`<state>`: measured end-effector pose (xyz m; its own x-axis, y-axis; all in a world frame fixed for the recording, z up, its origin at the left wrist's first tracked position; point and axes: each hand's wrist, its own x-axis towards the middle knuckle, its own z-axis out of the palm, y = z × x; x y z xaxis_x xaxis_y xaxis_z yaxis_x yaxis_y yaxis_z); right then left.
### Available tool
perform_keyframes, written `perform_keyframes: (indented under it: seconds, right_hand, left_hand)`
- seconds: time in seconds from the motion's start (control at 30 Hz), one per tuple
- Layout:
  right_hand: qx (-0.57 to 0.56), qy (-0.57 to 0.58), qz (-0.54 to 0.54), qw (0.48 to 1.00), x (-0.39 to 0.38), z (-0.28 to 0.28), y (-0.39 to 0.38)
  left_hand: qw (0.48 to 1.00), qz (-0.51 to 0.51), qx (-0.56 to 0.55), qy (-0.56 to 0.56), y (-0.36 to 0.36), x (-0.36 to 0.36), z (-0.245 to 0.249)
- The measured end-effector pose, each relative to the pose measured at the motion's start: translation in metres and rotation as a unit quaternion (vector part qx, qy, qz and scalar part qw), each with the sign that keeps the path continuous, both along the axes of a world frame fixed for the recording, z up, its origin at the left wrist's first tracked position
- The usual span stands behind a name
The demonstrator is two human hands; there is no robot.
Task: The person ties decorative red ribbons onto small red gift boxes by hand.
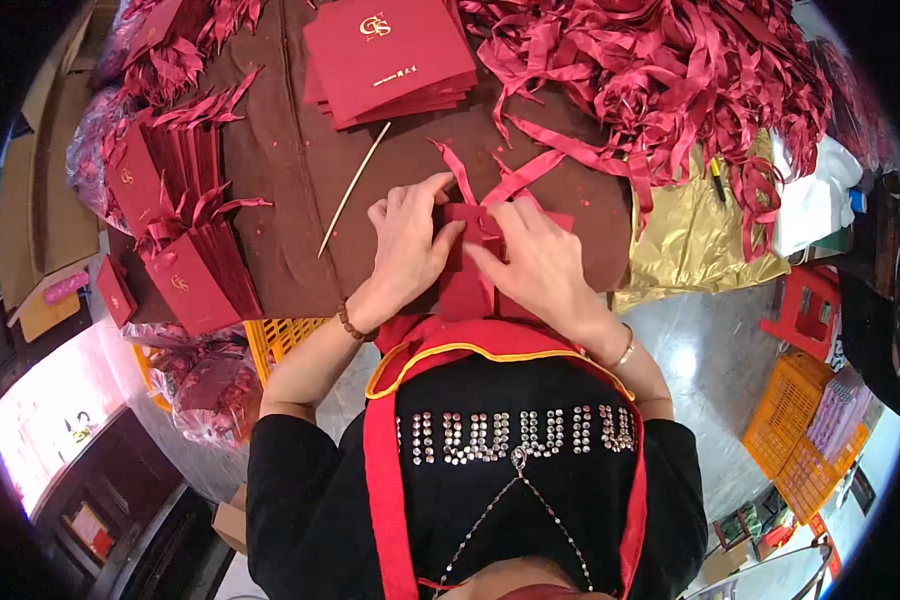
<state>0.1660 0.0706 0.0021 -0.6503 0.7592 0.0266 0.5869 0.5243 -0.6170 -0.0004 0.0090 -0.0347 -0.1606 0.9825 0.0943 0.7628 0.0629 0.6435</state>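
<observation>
A flat dark-red paper piece, like a small gift bag or envelope, lies at the table's front edge before me. A red satin ribbon runs through its top part, its two ends pointing away from me. My left hand is closed at the piece's upper left, thumb and forefinger pinched by the ribbon. My right hand presses on the right half, its fingertips closed on the ribbon near the middle. The fingers partly hide where the ribbon meets the paper.
A thin pale stick lies left of my hands. Beyond is a stack of red gold-printed pieces. Ribboned pieces stand in rows at left. A heap of red ribbons and gold sheeting lie at right. Orange crates stand below.
</observation>
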Motion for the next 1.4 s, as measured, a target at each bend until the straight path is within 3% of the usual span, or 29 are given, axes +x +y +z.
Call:
perform_keyframes:
  seconds: [0.1,0.17,0.2,0.27,0.53,0.6,0.67,0.73,0.77,0.83,0.87,0.93,1.0,1.13,1.23,1.4]
  right_hand:
    - [0.008,-0.021,0.013,1.0,-0.001,-0.019,0.0]
    - [-0.123,0.044,0.048,0.99,0.009,-0.024,0.003]
    - [-0.123,0.043,0.047,0.99,0.013,-0.023,0.005]
    - [-0.269,0.073,0.034,0.96,0.02,-0.018,0.009]
    - [-0.33,0.131,0.105,0.929,0.04,-0.021,0.015]
    - [-0.4,0.181,0.056,0.897,0.044,-0.026,0.017]
    - [-0.4,0.224,0.063,0.887,0.045,-0.025,0.018]
    - [-0.539,0.248,0.001,0.805,0.046,-0.02,0.018]
    - [-0.539,0.248,0.0,0.805,0.046,-0.011,0.021]
    - [-0.568,0.094,-0.025,0.818,0.047,0.01,0.029]
    - [-0.568,0.095,-0.026,0.817,0.053,0.004,0.029]
    - [-0.491,0.119,0.082,0.859,0.074,-0.01,0.03]
    - [-0.524,0.127,0.053,0.84,0.089,-0.004,0.029]
    - [-0.559,0.107,0.043,0.821,0.103,0.009,0.023]
    - [-0.476,0.086,0.119,0.867,0.117,0.0,0.018]
    - [-0.582,0.134,-0.012,0.802,0.124,0.0,0.016]
  left_hand:
    - [1.0,0.006,-0.005,-0.02,0.0,-0.002,-0.003]
    - [0.999,0.009,-0.014,-0.033,0.001,-0.003,-0.005]
    - [0.999,0.011,-0.015,-0.045,0.001,-0.004,-0.005]
    - [0.998,0.013,-0.016,-0.059,0.001,-0.004,-0.005]
    - [0.998,0.011,-0.031,-0.047,0.002,-0.004,-0.002]
    - [0.998,0.014,-0.035,-0.048,0.002,-0.004,-0.002]
    - [0.998,0.016,-0.038,-0.049,0.002,-0.003,-0.001]
    - [0.997,0.018,-0.039,-0.057,0.003,-0.003,-0.001]
    - [0.997,0.018,-0.039,-0.057,0.003,-0.003,-0.001]
    - [0.998,0.022,-0.03,-0.052,0.003,-0.003,-0.002]
    - [0.998,0.021,-0.03,-0.051,0.003,-0.004,-0.002]
    - [0.996,0.025,-0.026,-0.084,0.004,-0.008,-0.001]
    - [0.986,0.032,-0.05,-0.153,0.008,-0.018,-0.005]
    - [0.99,0.042,-0.043,-0.13,0.015,-0.034,-0.007]
    - [0.99,0.041,-0.046,-0.129,0.015,-0.039,-0.007]
    - [0.991,0.046,-0.041,-0.119,0.017,-0.041,0.0]
